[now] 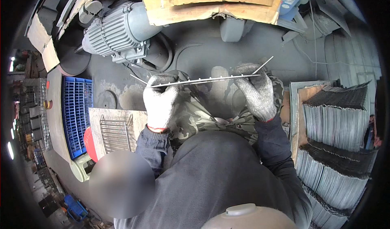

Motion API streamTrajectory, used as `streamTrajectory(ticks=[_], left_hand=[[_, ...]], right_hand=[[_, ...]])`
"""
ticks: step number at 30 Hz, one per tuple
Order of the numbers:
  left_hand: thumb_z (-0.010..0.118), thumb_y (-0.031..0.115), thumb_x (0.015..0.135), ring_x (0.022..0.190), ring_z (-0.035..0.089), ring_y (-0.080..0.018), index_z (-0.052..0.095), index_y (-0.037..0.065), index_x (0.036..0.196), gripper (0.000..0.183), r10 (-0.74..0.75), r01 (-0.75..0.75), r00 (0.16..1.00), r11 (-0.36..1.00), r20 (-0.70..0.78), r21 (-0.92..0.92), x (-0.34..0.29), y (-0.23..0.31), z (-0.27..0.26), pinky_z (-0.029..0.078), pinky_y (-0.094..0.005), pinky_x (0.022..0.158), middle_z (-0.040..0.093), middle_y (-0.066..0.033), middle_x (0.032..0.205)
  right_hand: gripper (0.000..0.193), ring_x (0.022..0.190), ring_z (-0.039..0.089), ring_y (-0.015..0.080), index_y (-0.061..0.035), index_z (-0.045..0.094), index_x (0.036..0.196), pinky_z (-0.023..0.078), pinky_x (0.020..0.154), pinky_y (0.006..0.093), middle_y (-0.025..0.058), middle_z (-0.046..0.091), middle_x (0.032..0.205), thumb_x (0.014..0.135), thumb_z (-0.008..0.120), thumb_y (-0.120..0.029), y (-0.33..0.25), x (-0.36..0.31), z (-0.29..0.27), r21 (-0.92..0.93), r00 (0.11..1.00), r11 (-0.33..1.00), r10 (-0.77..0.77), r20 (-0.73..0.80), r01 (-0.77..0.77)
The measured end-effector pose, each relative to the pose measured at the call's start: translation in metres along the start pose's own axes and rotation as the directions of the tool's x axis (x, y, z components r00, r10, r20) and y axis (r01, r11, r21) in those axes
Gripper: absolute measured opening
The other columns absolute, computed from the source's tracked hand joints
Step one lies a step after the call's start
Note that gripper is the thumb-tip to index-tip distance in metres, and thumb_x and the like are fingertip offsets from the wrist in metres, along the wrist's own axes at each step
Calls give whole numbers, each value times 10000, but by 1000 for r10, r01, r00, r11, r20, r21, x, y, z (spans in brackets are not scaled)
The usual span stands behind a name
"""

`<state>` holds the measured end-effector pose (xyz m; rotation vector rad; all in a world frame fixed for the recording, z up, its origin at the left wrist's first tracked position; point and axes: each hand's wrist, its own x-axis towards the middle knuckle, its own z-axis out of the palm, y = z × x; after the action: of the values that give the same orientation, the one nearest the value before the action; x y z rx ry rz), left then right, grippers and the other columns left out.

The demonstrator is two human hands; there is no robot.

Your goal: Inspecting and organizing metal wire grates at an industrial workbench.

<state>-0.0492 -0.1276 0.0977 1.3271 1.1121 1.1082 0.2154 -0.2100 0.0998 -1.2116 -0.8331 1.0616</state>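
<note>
My gloved left hand (160,101) and right hand (258,95) are each curled closed on an end of a thin wire rack (207,80), over my knees, so edge-on that its face is hard to make out; some fingertips are hidden. Whatever lies beside my left sleeve (152,145) is blurred. I can't tell what the blue crate (77,115) holds, and the stacked grey pieces (335,125) rightward run into the dark rim.

Ribbed grey motor (111,34) beside torn cardboard (215,13), and blue gridded crate (77,115) near a rounded red object (88,143).
</note>
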Motion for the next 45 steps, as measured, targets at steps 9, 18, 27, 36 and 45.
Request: streamTrajectory(ticks=[9, 18, 27, 36, 45], left_hand=[[741, -46, 892, 836, 704, -148, 709, -26, 1041, 154, 131, -126, 990, 988, -51, 90, -13, 12, 13, 577, -280, 756, 749, -103, 983], [732, -71, 891, 862, 682, -146, 690, -14, 1031, 157, 188, -184, 982, 959, 1, 216, 1, -3, 32, 560, -276, 783, 724, -79, 972], [743, 54, 931, 753, 610, -111, 617, 50, 1003, 145, -304, 309, 869, 950, 391, 50, 72, -66, 128, 504, -277, 689, 678, -31, 881], [713, 139, 1018, 722, 704, -158, 573, -7, 1227, 291, -369, 384, 851, 923, 374, 37, 89, -62, 106, 610, -302, 639, 705, -73, 976], [727, 174, 1018, 695, 648, -122, 597, 10, 1142, 244, -379, 375, 858, 923, 347, 83, 96, -52, 96, 557, -292, 597, 690, -68, 907]], right_hand=[[298, 1129, 719, 213, 40, 683, 1239, 609, 1014, 353, 134, 742, 1202, 949, 739, 79, -4, -21, -8, 24, 998, 998, -61, -22, 62], [273, 1054, 721, 203, -5, 705, 1204, 594, 917, 338, 116, 759, 1161, 940, 760, 39, 39, 0, -34, 109, 993, 991, -72, -96, 83], [205, 932, 666, 132, -30, 686, 1164, 551, 847, 296, 41, 728, 1071, 969, 748, -36, 47, 43, -119, -47, 932, 995, 63, -356, -85], [198, 675, 641, 142, -28, 718, 1020, 519, 631, 314, 39, 720, 817, 939, 819, -177, 55, 83, -104, -114, 915, 942, 270, -301, -315], [123, 626, 638, 121, -10, 725, 1062, 509, 565, 290, 40, 730, 853, 974, 759, -90, 52, 77, -84, -206, 942, 953, 157, -298, -224]])
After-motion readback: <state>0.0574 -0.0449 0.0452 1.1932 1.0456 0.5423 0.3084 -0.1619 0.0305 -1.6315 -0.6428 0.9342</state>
